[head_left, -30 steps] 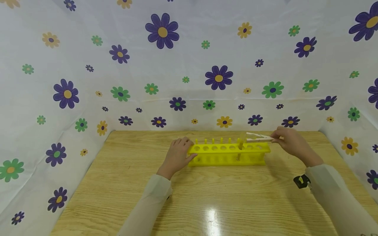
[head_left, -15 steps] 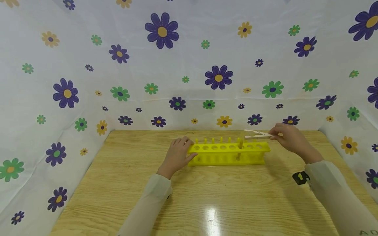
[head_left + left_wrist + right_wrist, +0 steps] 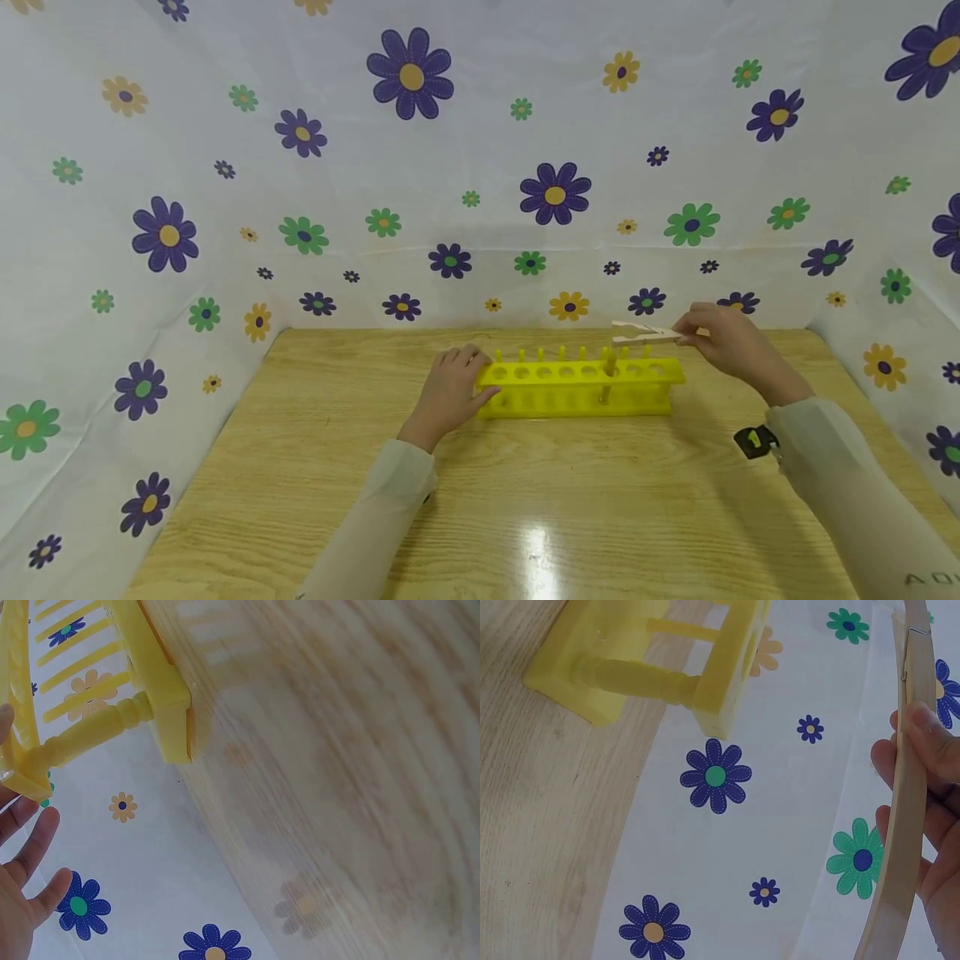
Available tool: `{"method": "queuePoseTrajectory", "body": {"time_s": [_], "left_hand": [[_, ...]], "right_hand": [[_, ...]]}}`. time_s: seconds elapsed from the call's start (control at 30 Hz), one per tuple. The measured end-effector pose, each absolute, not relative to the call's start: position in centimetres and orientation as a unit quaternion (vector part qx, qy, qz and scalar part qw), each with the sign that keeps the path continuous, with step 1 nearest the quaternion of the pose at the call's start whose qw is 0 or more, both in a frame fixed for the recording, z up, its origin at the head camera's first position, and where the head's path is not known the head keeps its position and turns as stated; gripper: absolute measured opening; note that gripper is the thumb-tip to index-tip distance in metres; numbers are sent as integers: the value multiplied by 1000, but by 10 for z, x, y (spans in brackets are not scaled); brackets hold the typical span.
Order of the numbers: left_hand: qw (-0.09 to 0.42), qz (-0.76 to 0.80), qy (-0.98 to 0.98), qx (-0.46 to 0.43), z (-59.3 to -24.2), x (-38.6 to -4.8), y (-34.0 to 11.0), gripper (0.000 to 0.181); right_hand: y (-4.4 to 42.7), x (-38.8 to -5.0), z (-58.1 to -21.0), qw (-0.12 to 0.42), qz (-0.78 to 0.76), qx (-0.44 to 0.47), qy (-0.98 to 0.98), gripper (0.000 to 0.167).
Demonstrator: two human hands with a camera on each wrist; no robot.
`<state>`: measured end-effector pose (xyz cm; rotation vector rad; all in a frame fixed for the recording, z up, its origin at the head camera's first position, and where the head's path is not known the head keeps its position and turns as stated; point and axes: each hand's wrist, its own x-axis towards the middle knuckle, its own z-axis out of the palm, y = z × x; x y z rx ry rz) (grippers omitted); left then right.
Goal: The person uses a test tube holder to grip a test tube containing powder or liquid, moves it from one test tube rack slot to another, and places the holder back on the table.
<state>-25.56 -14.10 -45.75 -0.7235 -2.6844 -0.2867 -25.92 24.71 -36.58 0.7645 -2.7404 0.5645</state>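
Observation:
A yellow test tube rack (image 3: 581, 400) stands on the wooden table, with a row of holes and pegs along its back. My left hand (image 3: 446, 396) holds its left end, thumb in front and fingers over the top. One test tube (image 3: 611, 365) with brownish contents sits upright in a hole right of the middle. My right hand (image 3: 726, 343) pinches a wooden test tube holder (image 3: 645, 335) by its handle, above the rack's right part. The holder's jaws are spread at the tube's top; whether they touch it I cannot tell. Its metal spring (image 3: 907, 649) shows in the right wrist view.
The wooden tabletop (image 3: 510, 500) reaches back to a white flowered cloth (image 3: 480, 125), which hangs behind and on both sides. A dark wrist-worn item (image 3: 753, 442) hangs below the right sleeve.
My right hand has risen and shifted a little left with the test tube holder. The rack, the tube and my left hand have stayed in place.

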Motion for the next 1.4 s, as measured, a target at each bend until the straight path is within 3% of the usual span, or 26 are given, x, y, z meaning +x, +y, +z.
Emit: {"method": "queuePoseTrajectory", "body": {"time_s": [0.33,0.63,1.4], "left_hand": [[177,-96,-945,-257,-458,-256,-141,38],[170,-99,-947,-254,-458,-257,-141,39],[152,-103,-952,-244,-454,-255,-141,39]], "right_hand": [[241,-263,-362,149,205,281,-926,8],[237,-265,-359,114,211,267,-933,7],[232,-266,-358,103,207,258,-938,7]]}}
